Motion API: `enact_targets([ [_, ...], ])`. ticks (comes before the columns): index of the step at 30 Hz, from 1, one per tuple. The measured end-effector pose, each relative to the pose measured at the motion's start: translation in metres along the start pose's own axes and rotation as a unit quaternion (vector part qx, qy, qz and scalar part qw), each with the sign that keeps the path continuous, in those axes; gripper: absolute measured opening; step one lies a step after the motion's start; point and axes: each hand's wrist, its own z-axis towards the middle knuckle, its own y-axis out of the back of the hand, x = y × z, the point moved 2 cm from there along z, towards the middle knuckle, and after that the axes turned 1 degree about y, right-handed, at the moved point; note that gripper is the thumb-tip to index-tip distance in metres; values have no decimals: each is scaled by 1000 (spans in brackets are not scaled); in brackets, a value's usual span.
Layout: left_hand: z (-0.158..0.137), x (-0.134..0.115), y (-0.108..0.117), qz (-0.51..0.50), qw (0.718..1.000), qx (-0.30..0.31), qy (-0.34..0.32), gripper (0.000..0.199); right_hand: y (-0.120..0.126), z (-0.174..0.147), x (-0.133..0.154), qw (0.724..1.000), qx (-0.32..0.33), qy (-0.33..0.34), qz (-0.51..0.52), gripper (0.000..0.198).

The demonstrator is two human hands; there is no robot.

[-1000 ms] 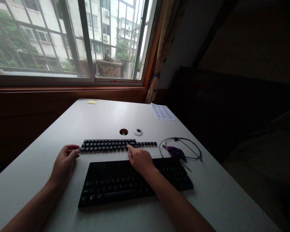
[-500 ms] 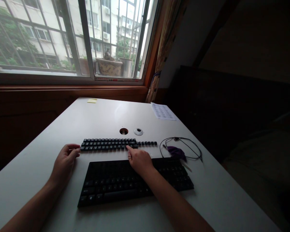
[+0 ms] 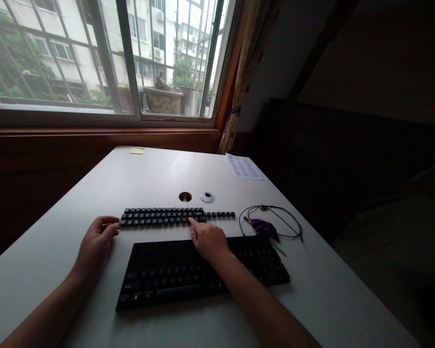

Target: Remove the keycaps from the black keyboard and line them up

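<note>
Several rows of loose black keycaps point(image 3: 159, 216) lie side by side on the white desk. My left hand point(image 3: 98, 241) is at their left end, thumb and fingertips brought close together; anything between them is too small to make out. From the near side, my right hand point(image 3: 210, 240) reaches in with its index finger stretched out, its tip at the front row toward the right. The other fingers are curled, one wearing a ring. Beneath my right wrist lies a black keyboard point(image 3: 177, 293), partly hidden by my forearm; its upper left part looks bare of keys.
Beside the keyboard are a looped black cable point(image 3: 293, 236), a purple cloth-like piece point(image 3: 264, 228) and a thin pale stick point(image 3: 280, 249). Farther back come a cable hole point(image 3: 185, 196), its round cover point(image 3: 207, 197), a printed sheet point(image 3: 244, 167) and a yellow sticky note point(image 3: 137, 151).
Both hands keep nearly the same place and pose at the keycap rows. The whole view shifts very slightly.
</note>
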Motion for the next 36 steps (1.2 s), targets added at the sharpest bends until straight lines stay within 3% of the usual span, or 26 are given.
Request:
enact_targets([
  [9,3,5,2,-5,1000,11,12,28,-1,-2,-9,998,-27,-50,-8,41],
  [31,3,6,3,4,1000,14,9,32,2,-2,-3,999,-17,-34,-3,39],
  [36,2,5,2,-8,1000,15,4,30,4,-3,-9,997,-34,-65,-14,40],
])
